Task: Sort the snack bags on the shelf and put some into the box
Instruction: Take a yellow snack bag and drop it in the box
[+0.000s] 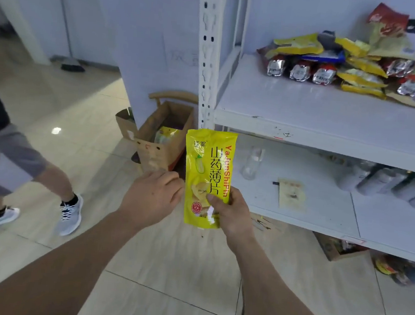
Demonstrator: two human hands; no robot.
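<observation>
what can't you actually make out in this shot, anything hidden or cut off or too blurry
Head view only:
- Cardboard box: most of its inside is hidden by its walls; one yellow pack shows.
- Left hand: its fingertips curl out of sight at the yellow snack bag, so its grip is unclear.
- Snack pile on the upper shelf: labels blurred, right side cut by the frame edge.
- Bottles on the lower shelf: blurred.
</observation>
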